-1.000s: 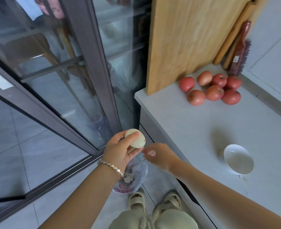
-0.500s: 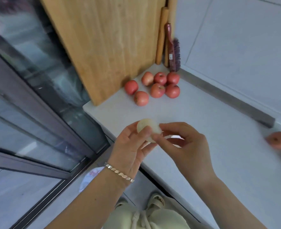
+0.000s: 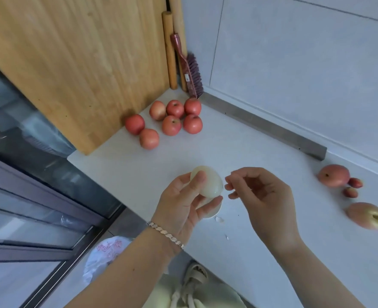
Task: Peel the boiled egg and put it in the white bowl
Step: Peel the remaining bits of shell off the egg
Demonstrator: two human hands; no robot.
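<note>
KITCHEN COUNTER, as I watched remotely through the head camera: a plastic bag (image 3: 108, 252) lay on the floor at far left. Above it a wooden board (image 3: 83, 63) leaned on the wall, with a cluster of red apples (image 3: 172, 121) at its foot.

At centre, the left hand (image 3: 183, 210) held the egg (image 3: 208, 183) above the front part of the counter (image 3: 250, 141), thumb and fingers curled round it. The side facing me looked smooth, pale and glossy, with no shell I could make out; the far side was hidden. Just below those fingers showed a sliver of the white bowl (image 3: 214, 213), mostly covered by the hand, its inside out of sight. Two small white flakes (image 3: 219, 219), shell by my guess, lay on the counter beside it.

The right hand (image 3: 266, 196) hovered just beside the egg with fingers curled, thumb and forefinger tips near each other; whether they pinched a scrap I could not tell. I judged the peeling done or nearly so, with only the placing in the bowl left. More fruit (image 3: 333, 175) sat at far right.
</note>
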